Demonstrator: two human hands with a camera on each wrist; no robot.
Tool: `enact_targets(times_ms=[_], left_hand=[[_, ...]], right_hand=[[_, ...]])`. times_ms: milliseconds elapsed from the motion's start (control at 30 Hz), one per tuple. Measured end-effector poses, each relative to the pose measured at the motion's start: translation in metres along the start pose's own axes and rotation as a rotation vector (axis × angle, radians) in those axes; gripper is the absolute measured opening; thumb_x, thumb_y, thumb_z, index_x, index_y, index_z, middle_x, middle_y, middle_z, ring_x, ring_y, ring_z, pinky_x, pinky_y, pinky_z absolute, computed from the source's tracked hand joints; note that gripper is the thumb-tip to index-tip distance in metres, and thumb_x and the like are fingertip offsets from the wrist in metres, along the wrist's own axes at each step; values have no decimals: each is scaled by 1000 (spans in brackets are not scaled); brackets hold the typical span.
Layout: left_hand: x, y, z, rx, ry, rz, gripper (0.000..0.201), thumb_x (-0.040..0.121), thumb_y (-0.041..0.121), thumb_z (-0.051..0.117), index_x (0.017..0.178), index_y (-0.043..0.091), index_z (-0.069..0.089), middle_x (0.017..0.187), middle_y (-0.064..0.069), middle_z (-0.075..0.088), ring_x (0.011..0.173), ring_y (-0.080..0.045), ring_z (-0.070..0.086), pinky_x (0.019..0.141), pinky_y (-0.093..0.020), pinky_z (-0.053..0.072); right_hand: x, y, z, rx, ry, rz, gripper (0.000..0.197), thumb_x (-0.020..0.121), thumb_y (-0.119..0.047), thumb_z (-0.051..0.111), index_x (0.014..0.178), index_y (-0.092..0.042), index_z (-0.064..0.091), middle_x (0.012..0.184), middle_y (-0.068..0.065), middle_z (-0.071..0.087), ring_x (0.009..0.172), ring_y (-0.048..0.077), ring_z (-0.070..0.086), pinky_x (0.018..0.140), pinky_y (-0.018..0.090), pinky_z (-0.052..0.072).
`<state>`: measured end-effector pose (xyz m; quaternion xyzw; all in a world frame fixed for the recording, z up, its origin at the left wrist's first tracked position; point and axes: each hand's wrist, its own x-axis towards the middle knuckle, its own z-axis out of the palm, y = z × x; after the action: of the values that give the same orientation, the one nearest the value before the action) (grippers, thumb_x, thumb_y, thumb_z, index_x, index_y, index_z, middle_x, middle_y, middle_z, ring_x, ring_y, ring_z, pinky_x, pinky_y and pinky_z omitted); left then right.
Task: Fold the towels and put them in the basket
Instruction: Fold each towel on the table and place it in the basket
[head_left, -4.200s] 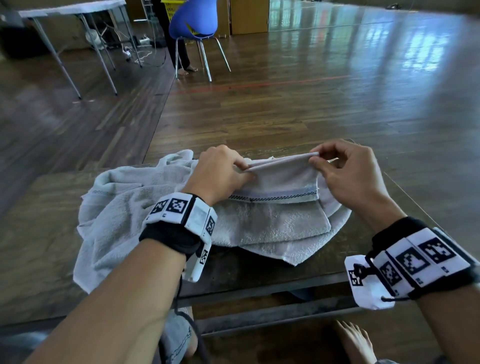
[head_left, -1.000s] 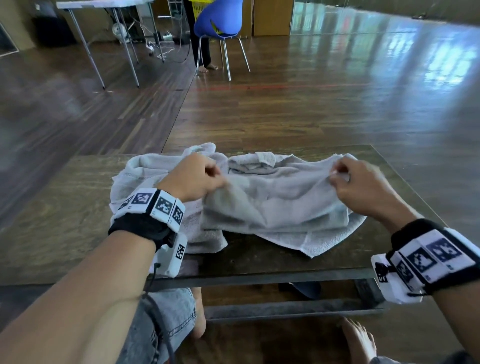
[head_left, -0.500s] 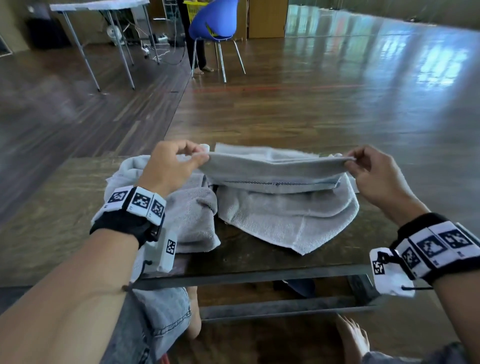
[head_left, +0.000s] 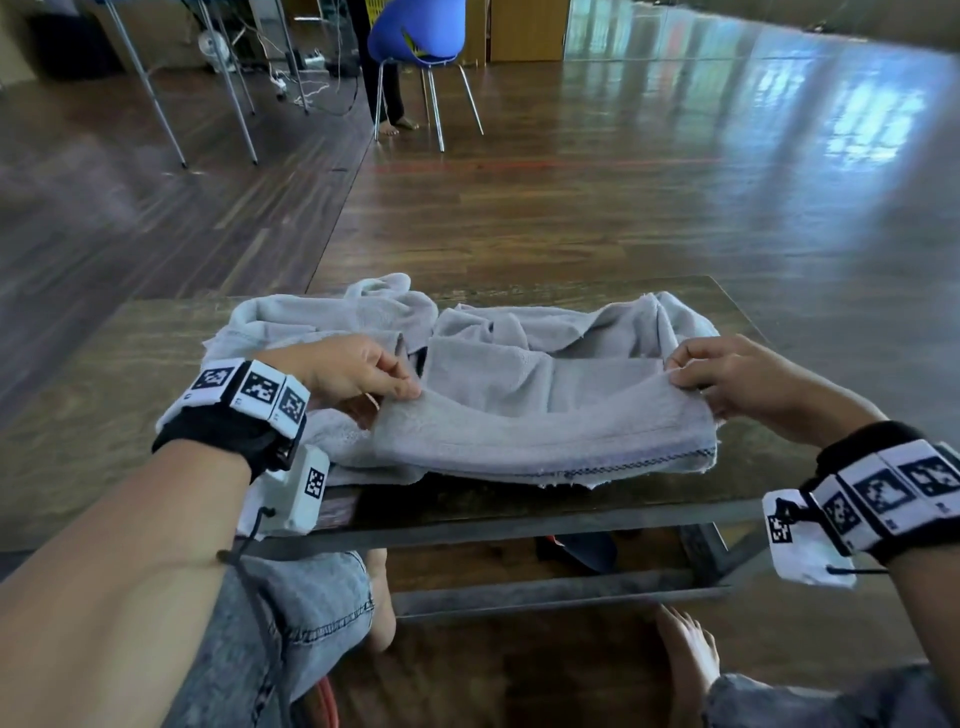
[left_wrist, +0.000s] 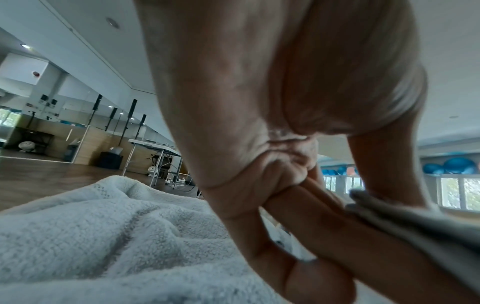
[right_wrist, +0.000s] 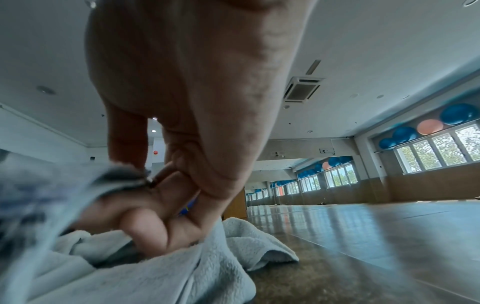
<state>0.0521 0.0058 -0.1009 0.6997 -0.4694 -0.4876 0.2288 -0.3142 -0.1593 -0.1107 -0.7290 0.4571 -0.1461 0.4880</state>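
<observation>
Knees: faded blue denim (head_left: 306, 597) under the near edge of the table; bare feet on the floor below.
Left hand: the left hand (head_left: 347, 370) sits over the left half of the table, thumb and forefinger pinching the left end of the towel's raised fold; the other fingers (left_wrist: 306, 273) curl beneath the cloth, pressed together.
Right hand: the right hand (head_left: 748, 378) near the right edge of the table, thumb and fingers (right_wrist: 145, 234) pinching the right end of the same fold; lower fingers curled, touching the cloth under them.
Towel in work: pale grey terry towel with a dark stitched hem (head_left: 545, 415), stretched between the two hands, its hem lying along the near edge of the table; surface nubby, looped pile; far part rumpled toward the far right corner.
Second towel: crumpled pale grey terry towel (head_left: 332, 317) heaped at the far left of the first, touching it; soft folds, no set shape.
Table: low dark wooden table with a metal frame (head_left: 104, 395); worn, grained top.
Container: no basket to be made out in any view.
Floor: glossy brown plank floor (head_left: 623, 208), reflecting windows.
Far: blue plastic chair on thin metal legs (head_left: 418, 31), a person's legs behind it; folding table legs at far left.
</observation>
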Motion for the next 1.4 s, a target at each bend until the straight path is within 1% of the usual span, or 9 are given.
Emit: enact_targets(times_ms=[167,267,367,600,700,800,933,1067,1400], left_hand=[[20,0,-4,167,257,87,26,86,29,74,91,4,69,73,-4,72,56,-15,67,58,-24,58],[35,3,-2,217,453,225,32,85,34,75,90,2,70,76,-8,73,62,-16,67,67,-36,62],[50,9,3,297,578,272,27,84,37,76,87,10,71,82,-1,70,62,-13,61,62,-34,54],[71,6,11,422,438,181,19,81,30,80,86,12,74,63,1,64,53,-12,55,60,-27,44],[74,6,11,428,425,165,20,80,31,82,87,13,75,68,2,67,61,-12,58,63,-28,45],[74,7,13,455,436,161,19,79,31,82,85,14,76,81,1,70,69,-9,59,62,-25,44],[72,6,16,468,485,188,13,80,25,82,80,14,76,60,12,60,58,-2,52,54,-20,34],[69,5,15,486,474,207,15,80,25,82,82,11,77,63,11,61,60,-3,53,56,-20,35],[64,9,14,479,458,184,14,79,23,83,84,11,78,77,-3,72,69,-12,62,60,-20,42]], right_hand=[[13,7,1,-249,151,-14,12,101,-17,55,94,-10,61,75,9,65,47,15,60,45,31,50],[25,9,-2,-349,294,-84,15,98,-21,57,85,-19,64,76,6,67,63,24,65,62,41,58],[33,15,-2,-429,395,-104,13,95,-25,62,83,-25,68,85,0,68,79,24,64,66,32,48],[44,34,9,-548,251,-87,11,93,-23,68,83,-28,66,84,-9,62,75,11,59,59,22,38],[46,39,9,-586,220,-104,9,91,-25,71,83,-26,66,85,-10,59,81,17,57,64,25,38],[43,40,11,-621,217,-158,6,91,-26,72,93,-24,67,107,-8,58,103,19,53,89,32,41],[41,38,14,-644,166,-176,6,95,-26,67,100,-24,66,139,0,54,134,26,43,116,43,27],[39,37,15,-621,22,-76,5,99,-25,61,102,-28,57,118,0,51,130,27,35,103,43,32],[35,32,0,-274,252,-166,6,94,-18,69,89,-21,71,91,4,69,86,25,64,76,37,51]])
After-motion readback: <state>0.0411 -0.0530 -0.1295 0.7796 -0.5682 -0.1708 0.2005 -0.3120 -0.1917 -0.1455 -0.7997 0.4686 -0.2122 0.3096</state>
